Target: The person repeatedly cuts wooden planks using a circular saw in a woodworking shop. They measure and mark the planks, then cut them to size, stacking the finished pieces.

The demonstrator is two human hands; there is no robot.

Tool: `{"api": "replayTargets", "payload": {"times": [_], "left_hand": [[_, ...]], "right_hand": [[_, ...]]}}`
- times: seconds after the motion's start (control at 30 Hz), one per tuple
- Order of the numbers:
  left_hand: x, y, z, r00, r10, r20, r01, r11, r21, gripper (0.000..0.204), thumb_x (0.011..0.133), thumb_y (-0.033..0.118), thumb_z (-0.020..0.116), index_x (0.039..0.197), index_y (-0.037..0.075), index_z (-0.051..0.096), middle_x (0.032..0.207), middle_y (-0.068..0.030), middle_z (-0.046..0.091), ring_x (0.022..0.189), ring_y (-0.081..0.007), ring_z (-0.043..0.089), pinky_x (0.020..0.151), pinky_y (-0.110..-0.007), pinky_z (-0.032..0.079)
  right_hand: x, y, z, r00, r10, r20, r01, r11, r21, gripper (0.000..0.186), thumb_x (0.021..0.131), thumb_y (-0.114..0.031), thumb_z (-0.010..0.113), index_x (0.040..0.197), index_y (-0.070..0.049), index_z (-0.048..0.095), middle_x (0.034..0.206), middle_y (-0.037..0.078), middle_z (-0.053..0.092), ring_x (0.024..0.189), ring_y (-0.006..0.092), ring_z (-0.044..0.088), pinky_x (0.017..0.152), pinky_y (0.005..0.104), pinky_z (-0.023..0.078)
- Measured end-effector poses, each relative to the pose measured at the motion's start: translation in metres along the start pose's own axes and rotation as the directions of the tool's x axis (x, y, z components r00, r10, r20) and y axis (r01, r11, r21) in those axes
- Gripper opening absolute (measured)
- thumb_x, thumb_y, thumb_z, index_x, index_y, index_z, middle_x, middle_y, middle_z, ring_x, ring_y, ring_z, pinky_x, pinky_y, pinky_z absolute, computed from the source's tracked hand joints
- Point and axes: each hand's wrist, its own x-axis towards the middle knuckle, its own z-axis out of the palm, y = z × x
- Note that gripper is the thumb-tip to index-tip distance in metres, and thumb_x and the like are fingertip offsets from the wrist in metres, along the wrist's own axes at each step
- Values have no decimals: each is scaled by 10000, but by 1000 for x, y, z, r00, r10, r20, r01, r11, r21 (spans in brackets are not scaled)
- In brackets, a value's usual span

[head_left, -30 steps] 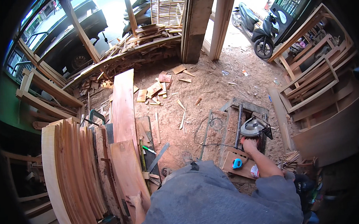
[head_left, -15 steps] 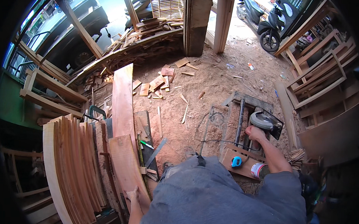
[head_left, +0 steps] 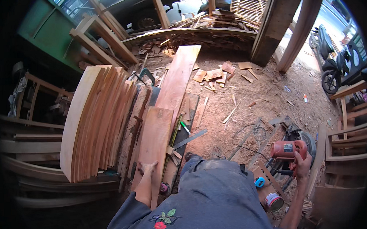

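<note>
My right hand point(head_left: 302, 165) is closed round the handle of a red circular saw point(head_left: 284, 149), held up on the right with its round grey guard facing away. A dark cord runs from the saw toward the floor. At the left, my left hand point(head_left: 148, 168) is on a curved-edged wooden board point(head_left: 154, 128), its fingers bent against the wood. This board overlaps a longer reddish plank point(head_left: 179, 75) reaching away from me. Beside the boards lie a green-and-white marker point(head_left: 185, 128), a steel ruler-like strip point(head_left: 190, 139) and small wood offcuts.
A stack of curved boards point(head_left: 96, 122) stands left, near a green clamp point(head_left: 146, 76). A blue tape measure point(head_left: 259, 182) and a can point(head_left: 273, 201) are at lower right. Offcuts point(head_left: 214, 74) lie on the sawdust-covered floor point(head_left: 265, 102). Wooden posts point(head_left: 280, 24) and a motorbike point(head_left: 337, 67) stand beyond.
My right hand has raised the circular saw from the low wooden frame and turned it, so its red body shows. My left hand stays on the board. The view has swung left.
</note>
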Motion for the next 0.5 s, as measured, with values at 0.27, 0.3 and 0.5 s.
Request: {"api": "replayTargets", "payload": {"times": [0.27, 0.3, 0.5], "left_hand": [[-5, 23, -11, 953, -280, 116, 284, 959, -19, 1598, 555, 523, 993, 1651, 222, -130, 1664, -371, 5, 1545, -532, 110, 1238, -603, 226], [-7, 24, -14, 953, -281, 114, 282, 959, 6, 1592, 556, 522, 992, 1652, 233, -126, 1665, -369, -7, 1538, -549, 107, 1234, -610, 229], [-18, 30, -31, 936, -296, 189, 296, 955, 27, 1548, 573, 599, 951, 1661, 227, -85, 1665, -367, -75, 1539, -572, 13, 1237, -644, 134]], "right_hand": [[14, -3, 119, 881, -84, 465, 125, 991, -57, 377, 878, -113, 744, 1207, 53, 663, 914, 26, 675, 747, 97, 619, 676, 258, 503], [17, -2, 140, 847, -132, 515, 201, 976, -81, 370, 868, -111, 759, 1187, 53, 670, 936, 26, 675, 815, 109, 623, 741, 274, 506], [26, 10, 251, 621, 30, 783, 230, 948, -219, 340, 876, -168, 797, 1126, 37, 691, 933, 36, 684, 878, 115, 609, 816, 302, 502]]}}
